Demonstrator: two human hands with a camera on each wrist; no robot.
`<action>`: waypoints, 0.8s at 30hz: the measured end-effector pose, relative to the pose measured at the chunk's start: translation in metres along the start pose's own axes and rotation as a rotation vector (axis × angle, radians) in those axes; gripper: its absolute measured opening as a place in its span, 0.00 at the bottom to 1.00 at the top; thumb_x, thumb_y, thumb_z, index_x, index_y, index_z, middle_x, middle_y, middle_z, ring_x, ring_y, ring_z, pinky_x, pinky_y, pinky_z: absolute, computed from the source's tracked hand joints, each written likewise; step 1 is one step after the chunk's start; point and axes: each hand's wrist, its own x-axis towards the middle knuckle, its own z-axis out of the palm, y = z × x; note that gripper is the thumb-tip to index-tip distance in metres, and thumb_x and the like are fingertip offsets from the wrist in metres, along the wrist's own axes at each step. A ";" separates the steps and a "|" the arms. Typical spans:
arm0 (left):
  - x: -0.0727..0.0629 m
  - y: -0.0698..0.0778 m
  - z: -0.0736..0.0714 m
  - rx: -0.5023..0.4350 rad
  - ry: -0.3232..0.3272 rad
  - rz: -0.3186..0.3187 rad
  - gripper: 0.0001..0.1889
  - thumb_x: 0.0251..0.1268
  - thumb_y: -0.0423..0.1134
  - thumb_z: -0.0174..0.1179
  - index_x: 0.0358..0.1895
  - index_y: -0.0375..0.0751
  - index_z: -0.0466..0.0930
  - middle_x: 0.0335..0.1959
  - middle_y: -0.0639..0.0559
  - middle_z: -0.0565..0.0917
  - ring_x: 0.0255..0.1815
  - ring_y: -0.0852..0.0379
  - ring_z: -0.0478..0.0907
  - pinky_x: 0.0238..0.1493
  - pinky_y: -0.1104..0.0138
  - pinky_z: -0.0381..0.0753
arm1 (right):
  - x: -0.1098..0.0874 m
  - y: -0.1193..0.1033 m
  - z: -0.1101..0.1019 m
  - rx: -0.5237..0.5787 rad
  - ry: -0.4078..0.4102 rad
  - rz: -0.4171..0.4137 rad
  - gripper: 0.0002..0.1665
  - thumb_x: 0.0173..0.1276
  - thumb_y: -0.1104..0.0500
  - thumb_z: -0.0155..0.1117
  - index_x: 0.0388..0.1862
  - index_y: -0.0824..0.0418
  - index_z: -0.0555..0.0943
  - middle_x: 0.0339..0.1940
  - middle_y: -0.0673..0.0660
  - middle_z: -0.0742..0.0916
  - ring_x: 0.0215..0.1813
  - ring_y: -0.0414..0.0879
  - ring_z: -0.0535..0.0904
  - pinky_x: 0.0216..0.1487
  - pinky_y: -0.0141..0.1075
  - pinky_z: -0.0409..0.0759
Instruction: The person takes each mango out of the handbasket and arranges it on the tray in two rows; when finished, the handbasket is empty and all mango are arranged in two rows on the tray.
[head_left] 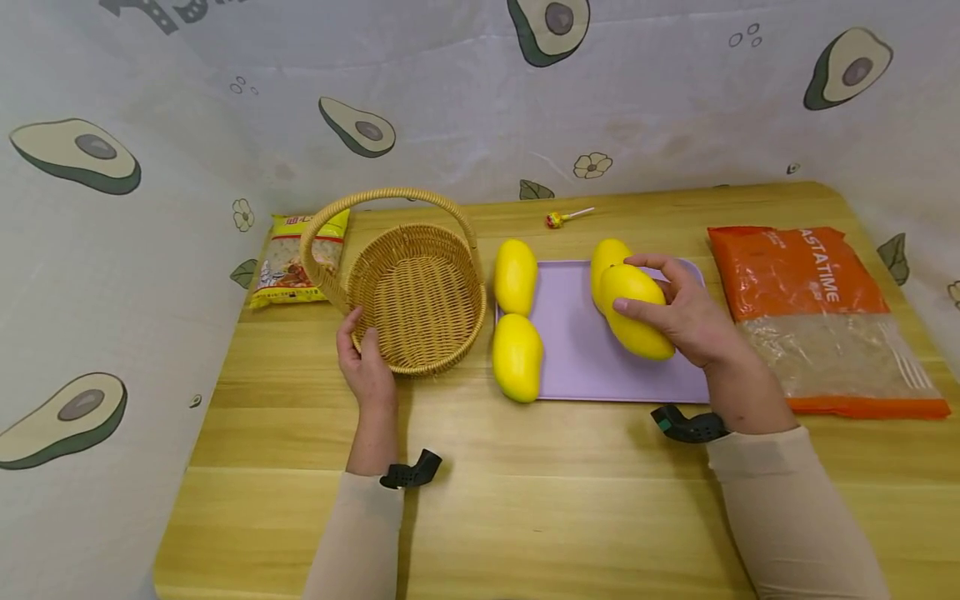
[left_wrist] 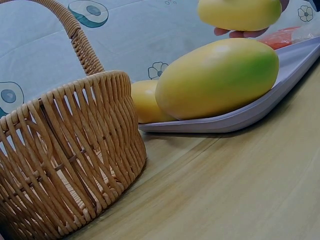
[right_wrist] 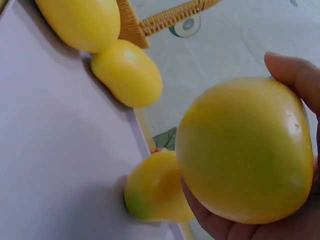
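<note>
In the head view my right hand (head_left: 693, 321) grips a yellow mango (head_left: 633, 308), thumb on the near side and fingers over the far side. The right wrist view shows this mango (right_wrist: 245, 150) raised above the purple tray (head_left: 577, 367). Another mango (head_left: 609, 250) lies partly hidden behind it at the tray's far side. Two more, a far mango (head_left: 515, 275) and a near mango (head_left: 517, 358), lie along the tray's left edge. My left hand (head_left: 367, 362) pinches the rim of a round wicker basket (head_left: 420, 308) at its near left, with the thumb inside. The basket's tall handle (head_left: 390, 193) stands upright.
A yellow-and-clear food packet (head_left: 288, 267) lies behind the basket at left. A large orange-and-clear bag (head_left: 817, 317) lies right of the tray. Near the back edge is a lollipop (head_left: 558, 219). A patterned sheet (head_left: 450, 100) hangs behind the wooden table (head_left: 540, 500).
</note>
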 end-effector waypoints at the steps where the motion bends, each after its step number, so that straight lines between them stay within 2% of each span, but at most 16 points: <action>1: 0.000 0.000 0.000 -0.002 0.000 0.001 0.20 0.74 0.31 0.48 0.66 0.36 0.73 0.70 0.51 0.72 0.75 0.58 0.63 0.71 0.63 0.64 | 0.000 0.001 -0.002 -0.028 -0.010 0.018 0.30 0.74 0.57 0.65 0.68 0.40 0.64 0.49 0.48 0.82 0.45 0.43 0.81 0.46 0.34 0.82; 8: -0.001 0.002 0.001 0.010 0.010 0.003 0.19 0.73 0.32 0.49 0.65 0.37 0.74 0.70 0.51 0.73 0.75 0.59 0.63 0.72 0.64 0.62 | 0.002 0.006 -0.013 -0.187 -0.057 0.098 0.39 0.75 0.50 0.63 0.77 0.58 0.57 0.61 0.64 0.78 0.49 0.43 0.78 0.49 0.29 0.78; 12: -0.001 0.002 0.001 0.004 0.013 0.002 0.19 0.73 0.32 0.49 0.64 0.38 0.75 0.69 0.51 0.73 0.74 0.58 0.65 0.70 0.65 0.64 | 0.001 0.007 -0.015 -0.224 -0.064 0.106 0.40 0.75 0.50 0.63 0.77 0.60 0.57 0.63 0.67 0.72 0.54 0.50 0.73 0.49 0.28 0.77; 15: -0.002 0.002 0.001 -0.002 0.005 -0.004 0.19 0.74 0.32 0.48 0.64 0.39 0.74 0.69 0.52 0.72 0.73 0.58 0.65 0.68 0.66 0.66 | 0.000 0.006 -0.017 -0.266 -0.069 0.114 0.40 0.75 0.49 0.63 0.78 0.60 0.59 0.65 0.66 0.70 0.57 0.54 0.68 0.51 0.32 0.74; 19: -0.002 0.001 0.000 -0.002 -0.003 -0.010 0.19 0.74 0.33 0.48 0.64 0.40 0.74 0.70 0.52 0.72 0.74 0.59 0.64 0.69 0.65 0.65 | -0.002 0.006 -0.022 -0.340 -0.092 0.138 0.42 0.74 0.46 0.64 0.79 0.60 0.60 0.70 0.69 0.69 0.61 0.60 0.67 0.55 0.43 0.70; 21: -0.002 0.001 0.000 0.003 -0.006 -0.013 0.19 0.75 0.34 0.48 0.65 0.41 0.74 0.71 0.53 0.71 0.75 0.59 0.63 0.69 0.65 0.64 | -0.003 0.007 -0.025 -0.374 -0.105 0.151 0.43 0.73 0.45 0.64 0.79 0.59 0.61 0.70 0.69 0.70 0.62 0.61 0.68 0.55 0.44 0.70; 24: -0.001 0.001 -0.001 0.005 -0.011 -0.015 0.19 0.75 0.34 0.48 0.65 0.42 0.74 0.71 0.53 0.71 0.75 0.59 0.63 0.70 0.64 0.64 | -0.004 0.008 -0.028 -0.414 -0.133 0.149 0.42 0.72 0.45 0.65 0.78 0.57 0.62 0.66 0.68 0.72 0.59 0.59 0.72 0.53 0.41 0.75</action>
